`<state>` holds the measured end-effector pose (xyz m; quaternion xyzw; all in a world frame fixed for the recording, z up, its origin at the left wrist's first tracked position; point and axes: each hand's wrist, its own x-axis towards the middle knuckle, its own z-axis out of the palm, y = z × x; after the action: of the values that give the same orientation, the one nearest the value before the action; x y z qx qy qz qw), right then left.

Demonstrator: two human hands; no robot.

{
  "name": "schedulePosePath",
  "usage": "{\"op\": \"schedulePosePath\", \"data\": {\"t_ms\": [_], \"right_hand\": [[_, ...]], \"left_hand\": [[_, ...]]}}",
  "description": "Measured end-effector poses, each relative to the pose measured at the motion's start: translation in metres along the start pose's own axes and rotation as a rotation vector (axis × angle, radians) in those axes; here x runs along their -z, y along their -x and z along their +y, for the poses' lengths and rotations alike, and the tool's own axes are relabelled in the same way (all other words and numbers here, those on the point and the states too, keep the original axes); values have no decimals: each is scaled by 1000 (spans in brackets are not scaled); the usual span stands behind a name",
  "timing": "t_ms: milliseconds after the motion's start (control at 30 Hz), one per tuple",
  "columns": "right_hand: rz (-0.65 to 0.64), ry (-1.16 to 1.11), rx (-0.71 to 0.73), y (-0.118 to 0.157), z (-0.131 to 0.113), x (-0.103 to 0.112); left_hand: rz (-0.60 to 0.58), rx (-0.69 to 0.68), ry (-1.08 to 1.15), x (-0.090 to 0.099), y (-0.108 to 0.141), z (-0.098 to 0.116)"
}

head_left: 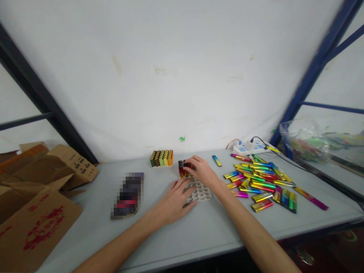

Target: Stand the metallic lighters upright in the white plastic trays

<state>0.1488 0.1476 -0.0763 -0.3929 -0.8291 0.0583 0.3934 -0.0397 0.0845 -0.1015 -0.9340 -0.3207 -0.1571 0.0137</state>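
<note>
A white tray with rows of small pockets lies on the table before me. My left hand holds the tray from its left side, the fingers over its top and the thumb near the front edge. At the tray's far end stand dark red, black-topped pieces that look like lighters. My right hand reaches over them, fingers bent and closed around the pieces; the fingertips are partly hidden. Farther back, a block of similar upright lighters in green, brown and orange stands near the wall.
Shiny multicoloured flat pieces lie heaped at right, with one loose blue-yellow piece apart. A power strip with cables sits behind. At left are a pixelated dark object and cardboard boxes. Blue posts frame the table.
</note>
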Motion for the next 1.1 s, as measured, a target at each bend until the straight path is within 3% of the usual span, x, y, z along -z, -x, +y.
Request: {"op": "schedulePosePath", "data": {"t_ms": [533,833,933,1033,1100], "right_hand": [[-38,-71,121,0,12,10],[60,-40,108,-2,14,8],[177,41,-18,-2,33,17],[205,255,-309,6,63,31],[210,323,-431,17,83,37]], "left_hand": [[25,2,-12,-2,1,-3],[20,1,13,-2,0,-4],[19,-2,13,-4,1,-6],[4,1,10,-5,2,-7],[-1,2,17,-6,2,-8]]}}
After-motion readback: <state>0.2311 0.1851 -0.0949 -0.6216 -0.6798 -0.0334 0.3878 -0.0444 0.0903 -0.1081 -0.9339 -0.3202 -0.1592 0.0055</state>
